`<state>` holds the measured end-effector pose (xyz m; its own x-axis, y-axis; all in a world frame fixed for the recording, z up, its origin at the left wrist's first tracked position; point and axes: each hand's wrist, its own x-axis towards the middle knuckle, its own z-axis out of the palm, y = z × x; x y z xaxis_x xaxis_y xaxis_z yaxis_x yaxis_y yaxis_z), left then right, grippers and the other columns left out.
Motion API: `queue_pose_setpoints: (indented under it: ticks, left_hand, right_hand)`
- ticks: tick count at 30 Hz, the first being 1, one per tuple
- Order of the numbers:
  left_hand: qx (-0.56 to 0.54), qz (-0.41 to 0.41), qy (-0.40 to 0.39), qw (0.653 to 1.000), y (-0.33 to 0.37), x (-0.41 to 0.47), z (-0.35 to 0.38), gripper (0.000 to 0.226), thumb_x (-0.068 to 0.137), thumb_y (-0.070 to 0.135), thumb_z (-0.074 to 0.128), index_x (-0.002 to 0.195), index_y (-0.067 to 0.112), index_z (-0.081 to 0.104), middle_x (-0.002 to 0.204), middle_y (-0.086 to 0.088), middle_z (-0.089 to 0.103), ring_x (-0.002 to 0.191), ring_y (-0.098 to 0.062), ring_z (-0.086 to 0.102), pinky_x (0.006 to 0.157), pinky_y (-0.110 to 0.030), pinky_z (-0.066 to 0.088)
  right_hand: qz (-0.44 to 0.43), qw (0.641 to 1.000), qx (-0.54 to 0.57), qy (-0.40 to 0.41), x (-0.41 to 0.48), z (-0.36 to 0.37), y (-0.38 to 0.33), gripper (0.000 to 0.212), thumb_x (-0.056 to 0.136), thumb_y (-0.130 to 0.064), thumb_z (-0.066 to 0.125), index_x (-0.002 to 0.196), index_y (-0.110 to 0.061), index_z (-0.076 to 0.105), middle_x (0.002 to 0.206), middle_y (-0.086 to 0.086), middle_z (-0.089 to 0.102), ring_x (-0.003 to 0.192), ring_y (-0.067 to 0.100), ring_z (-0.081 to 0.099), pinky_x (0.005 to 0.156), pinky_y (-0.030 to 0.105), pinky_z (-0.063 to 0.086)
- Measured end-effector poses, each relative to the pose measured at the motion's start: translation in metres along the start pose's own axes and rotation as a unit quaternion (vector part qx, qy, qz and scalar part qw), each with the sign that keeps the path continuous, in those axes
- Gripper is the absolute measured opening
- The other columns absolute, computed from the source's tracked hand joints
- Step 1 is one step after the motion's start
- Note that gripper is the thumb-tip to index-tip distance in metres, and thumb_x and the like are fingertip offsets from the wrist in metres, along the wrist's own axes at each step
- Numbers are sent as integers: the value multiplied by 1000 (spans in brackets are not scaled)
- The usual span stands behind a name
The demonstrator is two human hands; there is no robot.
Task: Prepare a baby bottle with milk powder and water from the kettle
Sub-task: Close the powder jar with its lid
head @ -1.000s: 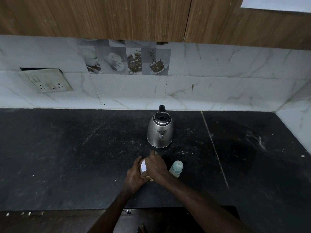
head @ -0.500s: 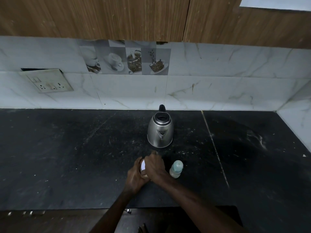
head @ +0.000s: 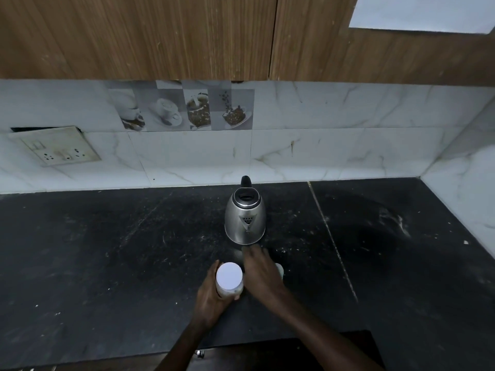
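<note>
Left hand point(head: 211, 298) grips upright powder jar point(head: 229, 277) near worktop point(head: 107, 263) front edge; right hand point(head: 261, 274), fingers loose, apparently empty, overlaps bottle point(head: 280, 268) just right; kettle point(head: 245, 218) behind.

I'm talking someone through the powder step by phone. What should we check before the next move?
1. Powder jar held steady: ok, the left hand grips it upright.
2. Jar open: cannot tell, its top shows only a flat white disc.
3. Baby bottle within reach: ok, it is right beside the right hand, mostly hidden behind it.
4. Bottle top removed: cannot tell, it is hidden.
5. Right hand free: cannot tell, it is blurred and seen from above.
6. Kettle ready: ok, it stands upright just behind the hands.
</note>
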<state>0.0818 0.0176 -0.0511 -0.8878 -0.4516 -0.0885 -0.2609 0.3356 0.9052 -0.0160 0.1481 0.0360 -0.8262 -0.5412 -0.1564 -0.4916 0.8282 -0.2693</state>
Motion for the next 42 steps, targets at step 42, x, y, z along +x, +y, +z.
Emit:
queue_pose_setpoints:
  ticks: [42]
  left_hand:
    - [20,-18,38,999,41,65,14,74,76,6,90,141,3,56,140,-14,63,130,-29,59,109,-39,48]
  right_hand:
    - [127,954,267,49,58,21,59,50,83,5,72,132,8,61,130,25,62,124,37,58,104,39,44]
